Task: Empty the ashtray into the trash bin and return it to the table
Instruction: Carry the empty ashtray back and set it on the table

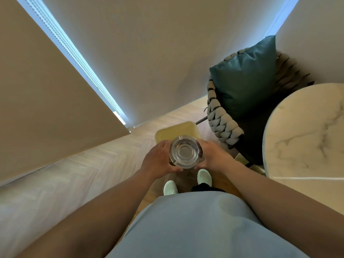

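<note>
A round clear glass ashtray is held in the air between both hands, its opening facing up toward me. My left hand grips its left rim and my right hand grips its right rim. Directly beyond and below the ashtray stands a pale yellow trash bin on the floor, its near part hidden by the ashtray and my hands. The round white marble table lies to my right, its top bare where I can see it.
A woven grey chair with a teal cushion stands between the bin and the table. Beige curtains hang ahead and to the left. Light herringbone wood floor stretches left. My white shoes stand just short of the bin.
</note>
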`<act>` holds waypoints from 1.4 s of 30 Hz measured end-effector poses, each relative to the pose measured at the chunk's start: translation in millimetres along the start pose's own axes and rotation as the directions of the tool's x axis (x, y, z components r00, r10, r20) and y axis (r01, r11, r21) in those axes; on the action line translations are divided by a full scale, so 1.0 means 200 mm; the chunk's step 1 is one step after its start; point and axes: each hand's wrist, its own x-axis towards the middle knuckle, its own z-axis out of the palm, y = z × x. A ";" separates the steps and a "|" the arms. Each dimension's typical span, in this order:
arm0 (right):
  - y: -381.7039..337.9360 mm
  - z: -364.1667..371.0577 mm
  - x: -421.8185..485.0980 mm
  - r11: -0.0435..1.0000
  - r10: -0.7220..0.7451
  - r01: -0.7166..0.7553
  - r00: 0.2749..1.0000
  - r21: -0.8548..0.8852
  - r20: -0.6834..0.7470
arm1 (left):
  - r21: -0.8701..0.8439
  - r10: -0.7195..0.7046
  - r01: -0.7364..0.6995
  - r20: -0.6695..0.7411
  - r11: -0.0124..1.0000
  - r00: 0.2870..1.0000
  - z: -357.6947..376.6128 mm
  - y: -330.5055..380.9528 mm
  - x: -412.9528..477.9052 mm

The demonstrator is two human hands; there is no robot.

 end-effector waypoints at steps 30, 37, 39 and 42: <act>0.69 0.47 -1.69 0.744 0.614 -0.439 0.747 0.505 -0.255 | -0.019 0.513 -0.613 0.569 0.790 0.643 0.85 1.21 -0.27; 0.81 0.55 -1.95 0.680 0.676 -0.445 0.687 0.582 -0.265 | -0.032 0.549 -0.669 0.601 0.742 0.581 1.03 1.44 -0.37; 0.83 0.56 -2.00 0.669 0.687 -0.447 0.677 0.593 -0.264 | -0.042 0.557 -0.679 0.609 0.733 0.564 1.06 1.48 -0.39; 0.86 0.56 -2.06 0.658 0.698 -0.445 0.664 0.608 -0.268 | -0.051 0.567 -0.691 0.617 0.721 0.545 1.09 1.54 -0.40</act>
